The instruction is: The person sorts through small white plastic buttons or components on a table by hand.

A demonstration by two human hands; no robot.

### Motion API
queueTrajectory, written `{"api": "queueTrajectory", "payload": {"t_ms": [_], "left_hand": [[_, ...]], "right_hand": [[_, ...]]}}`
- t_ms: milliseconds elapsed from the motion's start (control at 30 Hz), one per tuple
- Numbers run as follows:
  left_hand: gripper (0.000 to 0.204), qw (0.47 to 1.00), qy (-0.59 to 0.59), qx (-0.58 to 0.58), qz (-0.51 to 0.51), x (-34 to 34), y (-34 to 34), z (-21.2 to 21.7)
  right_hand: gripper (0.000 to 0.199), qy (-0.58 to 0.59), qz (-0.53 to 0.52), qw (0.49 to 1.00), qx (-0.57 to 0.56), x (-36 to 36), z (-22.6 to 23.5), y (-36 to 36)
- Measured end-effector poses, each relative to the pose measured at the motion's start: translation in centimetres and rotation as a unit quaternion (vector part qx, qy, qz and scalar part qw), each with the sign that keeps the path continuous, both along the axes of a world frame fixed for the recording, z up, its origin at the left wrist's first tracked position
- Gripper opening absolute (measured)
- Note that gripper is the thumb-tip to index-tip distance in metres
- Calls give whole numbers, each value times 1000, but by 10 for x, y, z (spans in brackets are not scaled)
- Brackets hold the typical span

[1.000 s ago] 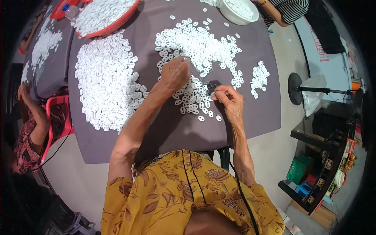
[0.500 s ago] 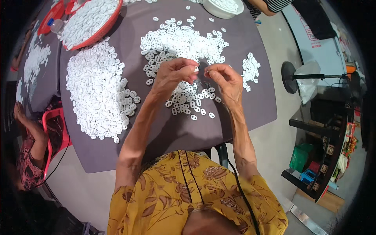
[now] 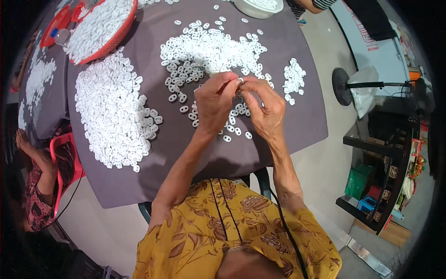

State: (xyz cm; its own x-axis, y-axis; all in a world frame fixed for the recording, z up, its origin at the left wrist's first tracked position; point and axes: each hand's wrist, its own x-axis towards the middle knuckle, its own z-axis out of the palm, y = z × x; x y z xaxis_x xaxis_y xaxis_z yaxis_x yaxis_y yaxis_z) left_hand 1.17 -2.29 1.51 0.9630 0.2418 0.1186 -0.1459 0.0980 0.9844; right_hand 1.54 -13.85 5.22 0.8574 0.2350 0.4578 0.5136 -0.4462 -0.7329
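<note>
Left hand and right hand now together | left pinches small white piece (right's hold unclear) | piece apparently under two-handed work

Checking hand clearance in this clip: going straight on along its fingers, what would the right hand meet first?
The left hand's fingertips and the white piece there; they look nearly touching, though depth is unclear.
</note>
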Motion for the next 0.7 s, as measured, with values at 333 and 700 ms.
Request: {"api": "queueTrajectory", "payload": {"t_ms": [333, 700], "left_hand": [[20, 972, 83, -199, -96, -7, 12, 12], [20, 938, 136, -288, -139, -15, 8, 24]], "right_hand": [[7, 175, 38, 980, 82, -1, 17, -15], [7, 241, 40, 956, 159, 6, 13, -16]]}}
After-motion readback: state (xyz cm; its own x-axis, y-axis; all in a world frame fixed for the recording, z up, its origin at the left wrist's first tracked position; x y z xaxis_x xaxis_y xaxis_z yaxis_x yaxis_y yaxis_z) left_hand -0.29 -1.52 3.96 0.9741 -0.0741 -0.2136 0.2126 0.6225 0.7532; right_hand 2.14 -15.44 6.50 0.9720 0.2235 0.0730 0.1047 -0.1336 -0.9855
